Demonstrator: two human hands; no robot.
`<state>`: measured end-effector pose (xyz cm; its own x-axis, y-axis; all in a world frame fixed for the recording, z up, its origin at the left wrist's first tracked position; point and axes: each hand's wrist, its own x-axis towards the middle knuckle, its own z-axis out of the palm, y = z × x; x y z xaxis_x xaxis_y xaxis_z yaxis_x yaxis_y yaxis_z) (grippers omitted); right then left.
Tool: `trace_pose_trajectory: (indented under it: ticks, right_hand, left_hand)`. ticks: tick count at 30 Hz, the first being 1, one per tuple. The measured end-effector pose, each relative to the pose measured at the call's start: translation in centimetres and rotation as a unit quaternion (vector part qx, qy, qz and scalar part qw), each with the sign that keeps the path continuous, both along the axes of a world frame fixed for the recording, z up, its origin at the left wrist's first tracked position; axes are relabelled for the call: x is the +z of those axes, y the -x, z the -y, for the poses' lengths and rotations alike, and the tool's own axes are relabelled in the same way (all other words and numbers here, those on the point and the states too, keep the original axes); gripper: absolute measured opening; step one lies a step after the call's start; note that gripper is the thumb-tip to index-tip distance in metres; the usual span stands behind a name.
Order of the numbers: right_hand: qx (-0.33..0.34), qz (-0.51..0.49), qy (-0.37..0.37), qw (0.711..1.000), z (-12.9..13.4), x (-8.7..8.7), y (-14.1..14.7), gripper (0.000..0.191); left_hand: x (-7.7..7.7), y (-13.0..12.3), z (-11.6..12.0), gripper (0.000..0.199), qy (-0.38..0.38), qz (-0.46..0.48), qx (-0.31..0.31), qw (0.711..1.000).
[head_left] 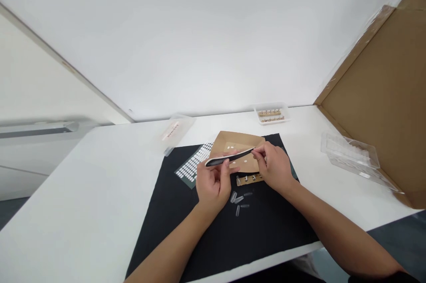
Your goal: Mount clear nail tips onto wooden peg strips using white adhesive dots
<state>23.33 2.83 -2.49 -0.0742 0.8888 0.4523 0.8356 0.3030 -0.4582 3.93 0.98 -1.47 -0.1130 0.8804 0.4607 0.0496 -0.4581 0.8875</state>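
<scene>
A long, thin black strip with a pale edge (218, 160) is held above a brown paper tray (221, 140). My left hand (213, 183) grips its left end between thumb and fingers. At the strip's right end, my right hand (274, 165) has its fingertips pinched together; whether it grips the strip or something smaller there is hard to tell. Small white ovals lie in the tray. Beneath my hands is a wooden bar with metal knobs (245, 180), partly covered by my right hand. Several clear nail tips (238, 199) lie on the black cloth (266, 234).
A sheet of white oval stickers (195, 163) lies left of the tray, near a clear plastic bag (176, 131). Behind stands a plastic box with knobbed bars (271, 113). A clear container (353, 154) and a large cardboard panel (382, 96) are at the right.
</scene>
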Motion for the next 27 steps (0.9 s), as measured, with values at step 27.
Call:
trace_pose_trajectory:
  ticks: [27]
  right_hand:
    - [0.028,-0.075,-0.049,0.996,-0.14,0.70,0.78,0.016]
  left_hand:
    - [-0.34,-0.24,0.81,0.011,-0.047,0.023,-0.035,0.998]
